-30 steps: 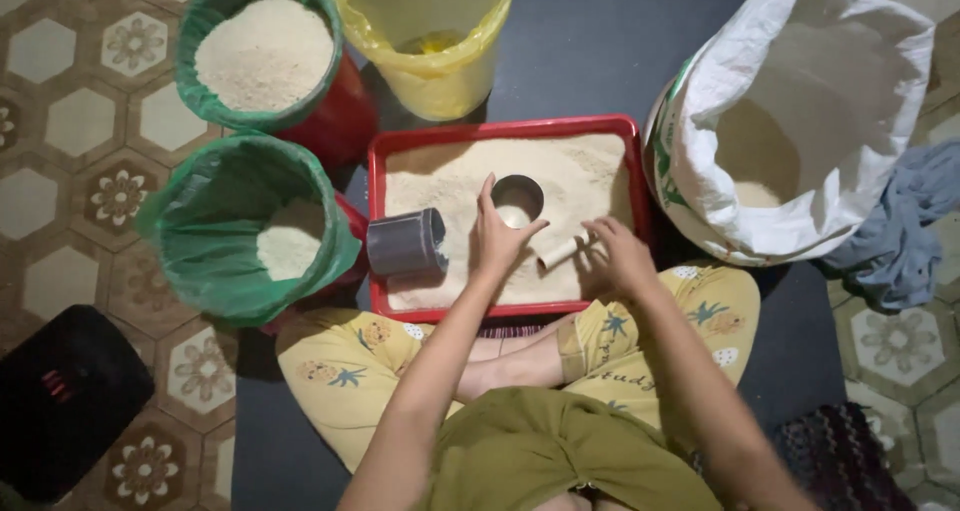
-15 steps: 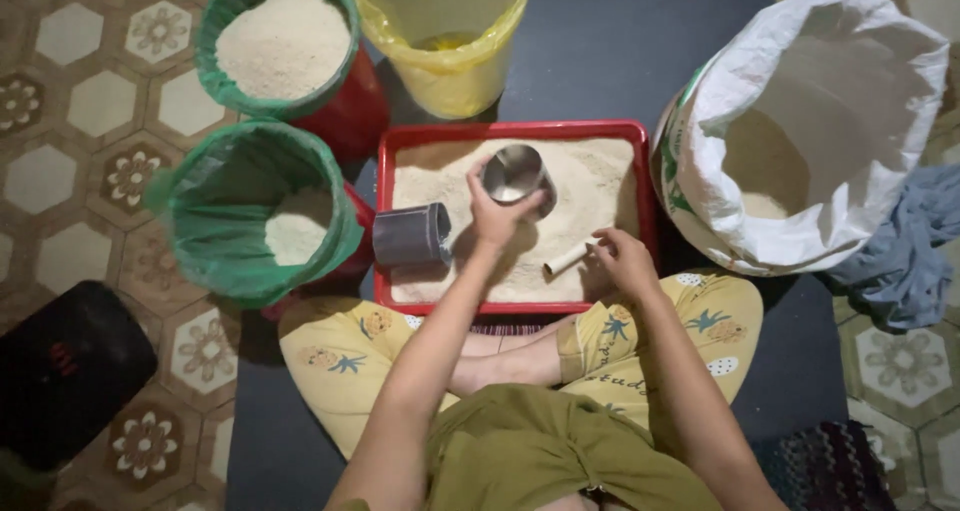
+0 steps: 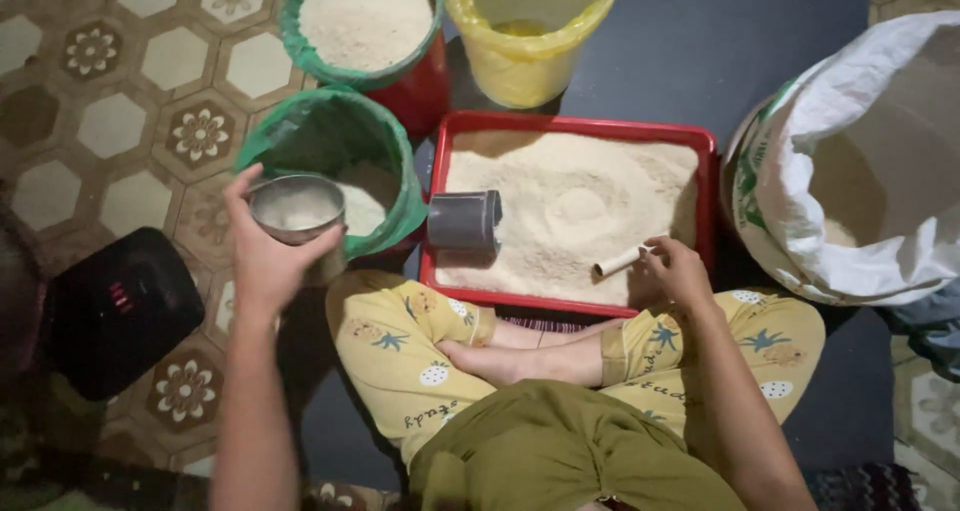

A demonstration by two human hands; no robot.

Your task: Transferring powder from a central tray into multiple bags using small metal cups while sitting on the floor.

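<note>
My left hand [image 3: 262,261] grips a small steel cup [image 3: 296,209] filled with pale powder, held at the near rim of the green-lined bucket [image 3: 392,161]. My right hand [image 3: 680,271] rests at the front right of the red tray [image 3: 572,125], fingers closed on a short white tube [image 3: 618,262]. The tray holds a bed of the same powder with a round dent in its middle. A grey cylinder [image 3: 464,221] lies on its side at the tray's left edge.
A second green-lined red bucket [image 3: 415,86] full of powder stands at the back, a yellow-lined bucket [image 3: 520,61] beside it. A large white sack [image 3: 800,201] sits open on the right. A black scale [image 3: 115,311] lies on the left. My crossed legs are below the tray.
My left hand lifted the steel cup out of the tray and carried it left to the green-lined bucket. The right hand stayed on the tube.
</note>
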